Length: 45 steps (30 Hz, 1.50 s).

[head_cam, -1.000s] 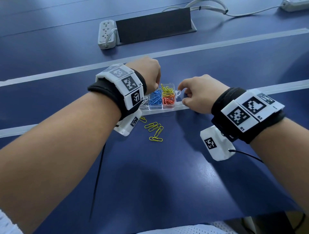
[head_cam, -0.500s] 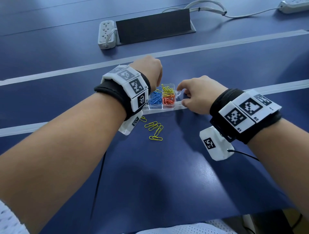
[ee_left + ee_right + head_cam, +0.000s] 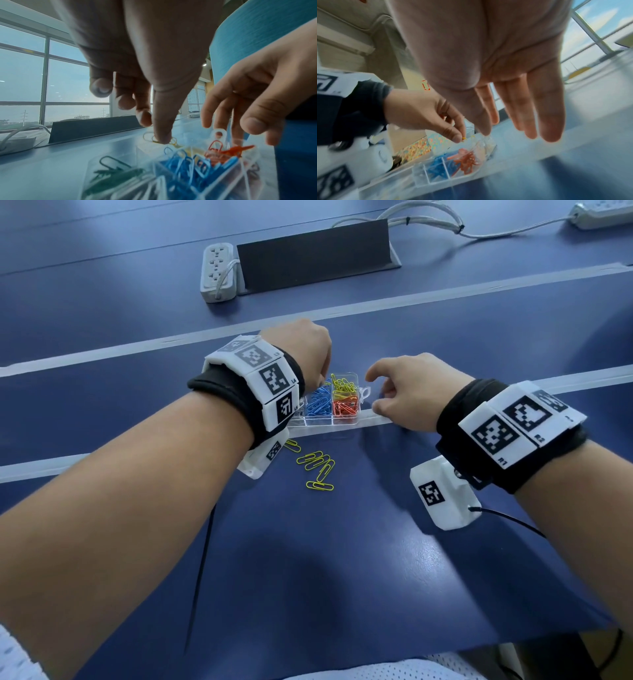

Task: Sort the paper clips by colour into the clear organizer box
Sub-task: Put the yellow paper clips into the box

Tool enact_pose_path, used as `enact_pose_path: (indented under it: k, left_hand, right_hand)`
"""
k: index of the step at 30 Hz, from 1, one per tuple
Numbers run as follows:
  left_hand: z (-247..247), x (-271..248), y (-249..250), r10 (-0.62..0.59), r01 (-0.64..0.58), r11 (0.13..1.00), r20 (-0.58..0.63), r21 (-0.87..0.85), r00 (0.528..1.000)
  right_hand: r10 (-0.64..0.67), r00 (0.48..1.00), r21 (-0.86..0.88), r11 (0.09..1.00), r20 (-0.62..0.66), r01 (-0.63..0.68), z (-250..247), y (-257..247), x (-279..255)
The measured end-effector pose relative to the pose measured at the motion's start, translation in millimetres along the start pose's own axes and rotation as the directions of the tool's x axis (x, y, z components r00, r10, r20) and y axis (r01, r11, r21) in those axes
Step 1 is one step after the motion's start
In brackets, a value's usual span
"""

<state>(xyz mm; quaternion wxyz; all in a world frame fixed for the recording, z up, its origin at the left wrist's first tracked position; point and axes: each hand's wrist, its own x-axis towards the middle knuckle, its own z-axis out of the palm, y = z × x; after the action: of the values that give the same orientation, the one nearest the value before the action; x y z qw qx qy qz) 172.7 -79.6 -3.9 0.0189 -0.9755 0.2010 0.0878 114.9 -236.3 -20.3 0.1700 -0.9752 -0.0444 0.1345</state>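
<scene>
Several yellow clips (image 3: 317, 469) lie unsorted; left hand (image 3: 301, 350) pinching one, right hand (image 3: 407, 392) loose, may nudge the box (image 3: 329, 422).

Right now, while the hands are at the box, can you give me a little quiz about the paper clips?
1. True or false: the loose clips on the table are blue.
2. Which clips in the box lie nearest the right hand? A green clips, B orange clips, C blue clips.
3. Fill in: the left hand pinches a ____ clip.
Key: 1 false, they are yellow. 2 B. 3 yellow.
</scene>
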Motion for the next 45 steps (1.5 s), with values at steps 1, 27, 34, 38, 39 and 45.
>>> enact_pose_path:
  k: [1,27,34,38,39,45]
  left_hand:
    - [-2,-1,0,0.007,-0.007,1.0,-0.01,-0.014,1.0]
    - [1,8,14,0.134,-0.139,0.959,-0.037,-0.246,0.99]
    - [1,-3,3,0.122,-0.137,0.944,-0.068,-0.301,0.99]
    - [-10,-22,-8,0.105,-0.132,0.941,-0.101,-0.311,0.989]
    - [-12,-28,-12,0.104,-0.132,0.941,-0.103,-0.312,0.989]
    - [-2,-69,-27,0.105,-0.079,0.954,0.076,-0.289,0.992]
  right_hand:
    - [-0.013,0.998,-0.02,1.0,-0.059,0.012,-2,-2,-3]
    - [-0.338,0.914,-0.231,0.893,0.224,0.387,27,-68,-32]
    - [-0.361,0.893,-0.25,0.869,0.268,0.427,33,-75,-31]
    - [-0.353,0.89,-0.227,0.878,0.288,0.421,31,-77,-33]
    - [-0.345,0.893,-0.206,0.889,0.29,0.41,31,-77,-33]
    - [-0.332,0.924,-0.146,0.921,0.191,0.361,25,-70,-34]
